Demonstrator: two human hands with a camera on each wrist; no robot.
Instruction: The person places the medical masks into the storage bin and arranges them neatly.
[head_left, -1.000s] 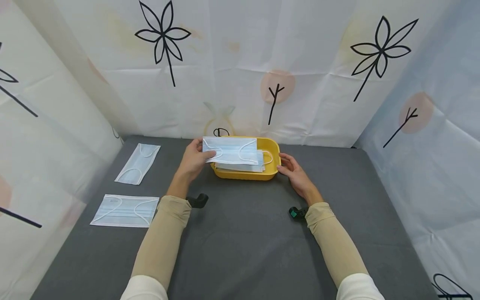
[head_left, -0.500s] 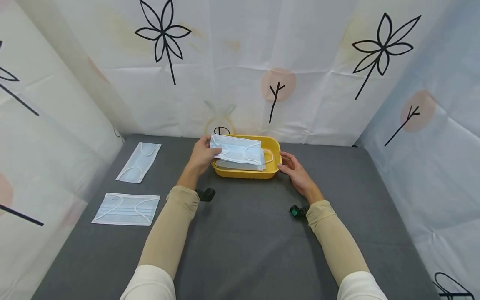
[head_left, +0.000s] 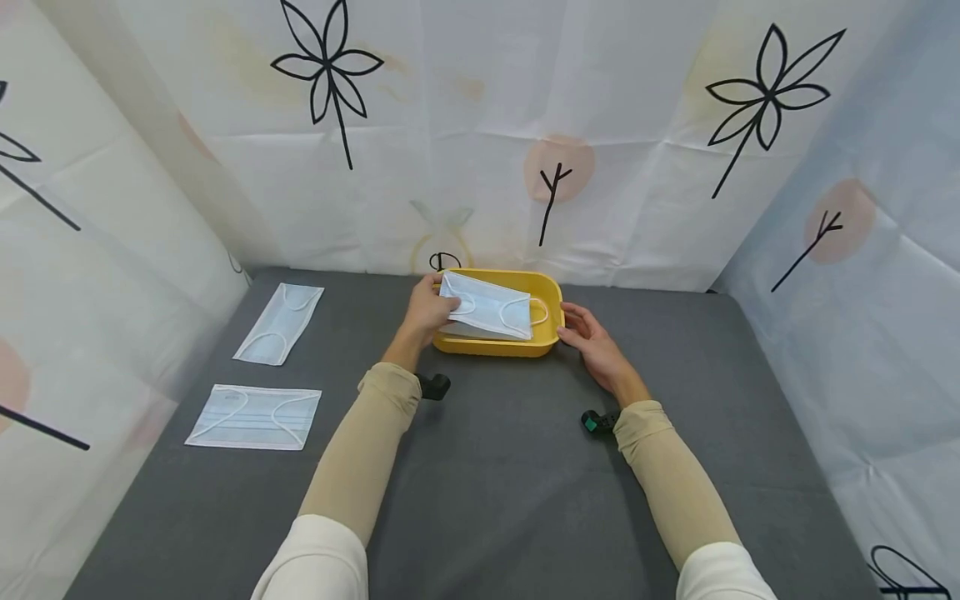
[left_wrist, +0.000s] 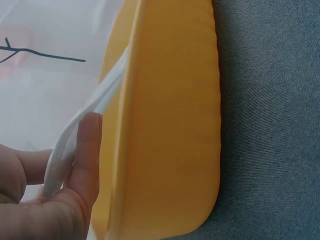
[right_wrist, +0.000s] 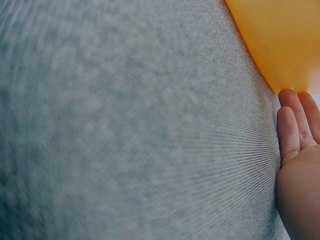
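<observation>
My left hand (head_left: 427, 309) pinches the left end of a pale blue face mask (head_left: 491, 307), thumb on top, over the yellow tray (head_left: 495, 350). In the left wrist view the mask's white edge (left_wrist: 60, 155) passes between the thumb and fingers and slants down behind the tray wall (left_wrist: 170, 115). Under the held mask, more masks (head_left: 480, 331) lie in the tray, mostly covered. At the tray's right end, my right hand (head_left: 592, 343) touches the outside with extended fingers. The right wrist view shows its fingertips (right_wrist: 287, 97) against the yellow wall (right_wrist: 280, 40).
Two face masks lie flat on the grey table (head_left: 525, 500) at the left: a slanted one (head_left: 279, 325) at the back and another (head_left: 253, 418) nearer. Patterned white cloth (head_left: 465, 125) hangs behind the table and along both sides.
My left hand has moved right with the face mask, bringing it from above the tray's left rim down over the stack inside. The right hand stays at the tray's end.
</observation>
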